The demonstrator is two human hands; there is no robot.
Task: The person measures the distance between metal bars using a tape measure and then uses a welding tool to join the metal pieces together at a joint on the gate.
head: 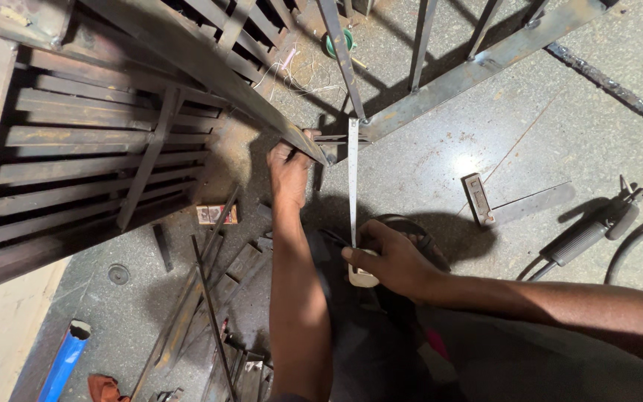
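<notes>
My right hand (390,257) grips a pale tape measure case (362,278) near my lap. Its steel blade (352,179) runs straight up from the case to the corner of a rusty metal frame (478,68). My left hand (289,170) reaches forward and holds the lower end of a slanted steel bar (210,67) where it meets that corner. The fingertips of the left hand are hidden behind the bar.
A slatted metal grille (91,141) leans at the left. Loose steel strips and rods (202,298) lie on the concrete floor below it, beside a small box (216,214). A try square (515,202) and a welding electrode holder (597,227) with its cable lie at the right. A blue tube (65,361) lies at bottom left.
</notes>
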